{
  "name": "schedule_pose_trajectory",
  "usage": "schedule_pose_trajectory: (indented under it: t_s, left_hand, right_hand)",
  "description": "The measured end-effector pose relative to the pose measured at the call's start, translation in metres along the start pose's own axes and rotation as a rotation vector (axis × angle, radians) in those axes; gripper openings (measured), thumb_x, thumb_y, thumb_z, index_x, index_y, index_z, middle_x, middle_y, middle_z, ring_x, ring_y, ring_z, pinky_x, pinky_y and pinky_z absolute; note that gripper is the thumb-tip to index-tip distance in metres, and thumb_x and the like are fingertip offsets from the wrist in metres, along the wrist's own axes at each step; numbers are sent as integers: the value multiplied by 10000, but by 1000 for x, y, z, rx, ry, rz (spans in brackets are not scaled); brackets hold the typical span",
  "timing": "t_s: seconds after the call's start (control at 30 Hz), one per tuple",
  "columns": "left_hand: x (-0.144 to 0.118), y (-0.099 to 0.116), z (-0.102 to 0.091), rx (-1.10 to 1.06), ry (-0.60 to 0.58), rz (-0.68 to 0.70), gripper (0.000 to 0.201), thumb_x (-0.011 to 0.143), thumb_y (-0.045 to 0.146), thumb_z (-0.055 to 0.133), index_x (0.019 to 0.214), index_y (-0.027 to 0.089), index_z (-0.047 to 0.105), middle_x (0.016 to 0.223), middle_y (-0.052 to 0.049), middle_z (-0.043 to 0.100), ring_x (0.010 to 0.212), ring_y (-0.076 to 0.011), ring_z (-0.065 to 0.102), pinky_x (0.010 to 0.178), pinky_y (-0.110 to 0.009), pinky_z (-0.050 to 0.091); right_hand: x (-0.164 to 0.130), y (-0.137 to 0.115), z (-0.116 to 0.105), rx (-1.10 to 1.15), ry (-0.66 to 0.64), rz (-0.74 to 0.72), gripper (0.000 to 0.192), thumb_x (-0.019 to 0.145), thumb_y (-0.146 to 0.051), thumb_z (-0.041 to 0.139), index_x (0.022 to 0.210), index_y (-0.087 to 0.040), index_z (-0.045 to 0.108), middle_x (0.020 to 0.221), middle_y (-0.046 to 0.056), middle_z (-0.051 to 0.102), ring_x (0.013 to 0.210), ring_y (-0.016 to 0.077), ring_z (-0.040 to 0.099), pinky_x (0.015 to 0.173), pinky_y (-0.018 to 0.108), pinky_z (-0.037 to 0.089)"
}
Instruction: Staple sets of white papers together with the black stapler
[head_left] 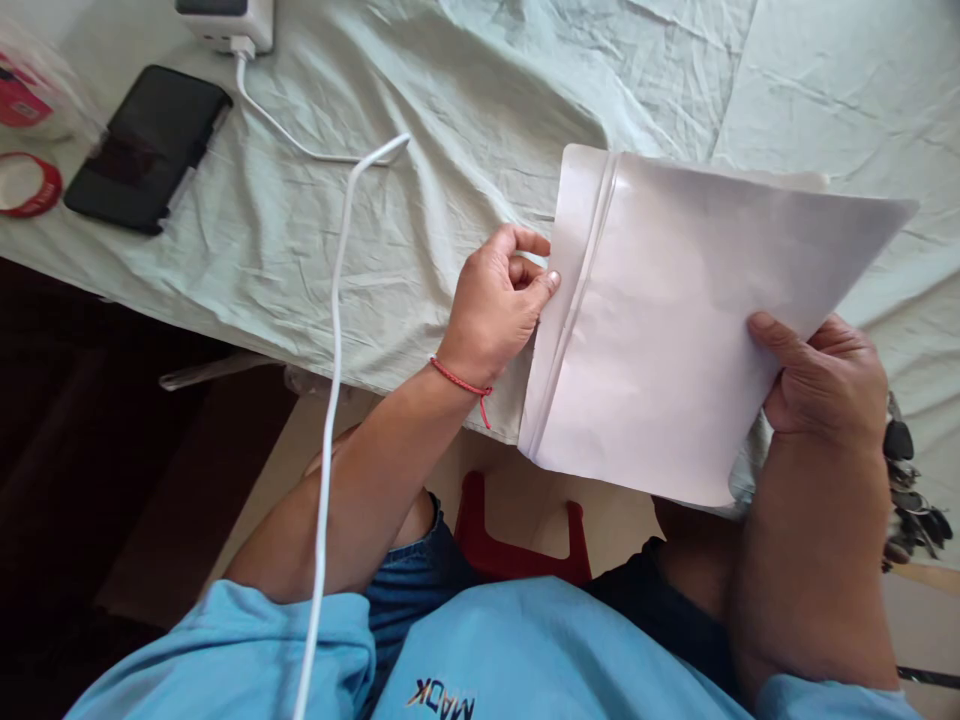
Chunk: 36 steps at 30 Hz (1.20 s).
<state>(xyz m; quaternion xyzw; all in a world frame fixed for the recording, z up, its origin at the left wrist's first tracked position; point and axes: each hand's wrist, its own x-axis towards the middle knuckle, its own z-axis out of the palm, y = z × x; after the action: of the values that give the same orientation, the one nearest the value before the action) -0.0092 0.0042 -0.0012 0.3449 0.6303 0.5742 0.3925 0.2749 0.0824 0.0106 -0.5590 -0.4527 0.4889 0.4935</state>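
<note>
Closest in, the white cord (335,350) runs over the blue shirt (540,640) and crosses in front of the left forearm (367,500). A wide swing of that arm could snag it and tug the power bank (225,18) it plugs into.

The paper (675,330) lies tilted over the worktop's near edge, its lower part overhanging. The right hand (821,385) grips its right side, thumb on top, fingers underneath; the left hand (506,285) pinches the left edge beside a lengthwise fold. Should the left pinch slip, that side would likely droop off the edge; an uneven pull could skew the fold or crease the sheet under the right thumb. Whether it is one folded sheet or several is hard to tell from above, and loose layers would slide apart more easily.

The worktop is draped in a pale green cloth (450,110), rumpled enough to catch a paper edge. Keys (907,490) sit just beside the right forearm, where an elbow might knock them. Farther off to the left are the phone (150,145), a red ring (49,185) and a clear bag (56,65).

Below the worktop, a red stool (517,560) shows between the knees over a pale floor (525,495); the space to the left is dark.
</note>
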Motion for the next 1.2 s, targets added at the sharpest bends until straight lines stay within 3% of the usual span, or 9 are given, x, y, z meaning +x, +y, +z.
schedule_pose_trajectory:
  t_s: [0.1, 0.37, 0.47, 0.57, 0.77, 0.9, 1.03, 1.1, 1.2]
  left_hand:
    - [-1, -1, 0, 42, 41, 51, 249, 846, 55, 714, 964, 264, 644, 728, 41, 645, 654, -127, 584, 656, -268, 496]
    - [-5, -1, 3, 109, -19, 167, 157, 981, 210, 672, 848, 208, 755, 844, -13, 757, 825, -155, 672, 800, -286, 546]
    - [-6, 1, 3, 111, -54, 143, 180, 966, 263, 739, 796, 203, 753, 778, -1, 716, 773, -148, 641, 755, -283, 520]
    - [-7, 4, 3, 96, -78, 99, 129, 876, 157, 783, 759, 198, 748, 756, 6, 701, 723, -137, 597, 721, -287, 504]
    - [-4, 1, 3, 18, -42, 45, 195, 808, 136, 853, 721, 200, 691, 758, 11, 673, 726, -137, 582, 707, -294, 515]
    - [-3, -1, 4, 43, -11, 59, 267, 834, 106, 858, 716, 211, 643, 716, 31, 588, 713, -136, 563, 694, -296, 498]
    - [-2, -1, 6, 14, 22, 66, 256, 916, 80, 776, 776, 224, 616, 752, 27, 616, 751, -140, 610, 730, -285, 518]
    - [-2, -2, 7, 13, 33, 57, 239, 919, 74, 767, 828, 236, 617, 725, 38, 602, 717, -133, 611, 704, -277, 515]
    - [-2, -3, 6, 28, 58, 56, 221, 911, 73, 757, 896, 258, 636, 671, 59, 569, 647, -125, 592, 660, -267, 512]
  right_hand:
    - [1, 0, 1, 20, 3, -14, 329, 567, -205, 997, 874, -243, 886, 954, 17, 875, 799, 153, 766, 776, 293, 681]
    - [0, 0, 0, 15, 10, -39, 316, 588, -209, 990, 881, -267, 884, 970, -1, 873, 834, 162, 769, 834, 336, 694]
    - [0, 0, 1, 26, 6, -39, 323, 578, -206, 997, 876, -258, 884, 967, 3, 873, 839, 157, 767, 851, 330, 687]
    - [-1, 0, 2, 27, -2, -16, 341, 579, -216, 1008, 896, -242, 886, 972, 10, 873, 826, 151, 763, 829, 315, 676]
    - [1, 2, 2, 13, -33, -37, 334, 600, -245, 1000, 911, -234, 879, 989, 8, 863, 838, 159, 748, 905, 361, 670]
    - [6, 5, -3, -26, 8, -50, 294, 600, -281, 1010, 812, -208, 818, 850, 6, 802, 692, 142, 677, 719, 344, 638]
    - [10, 8, -7, -68, 44, -81, 272, 608, -283, 1000, 760, -205, 789, 694, -30, 709, 562, 95, 548, 511, 246, 458]
    - [11, 8, -7, -50, 55, -94, 260, 601, -270, 994, 759, -212, 795, 702, -30, 714, 589, 102, 565, 521, 247, 464]
    - [10, 7, -4, -15, 60, -101, 255, 586, -263, 990, 743, -219, 795, 760, -18, 752, 671, 128, 631, 654, 302, 582]
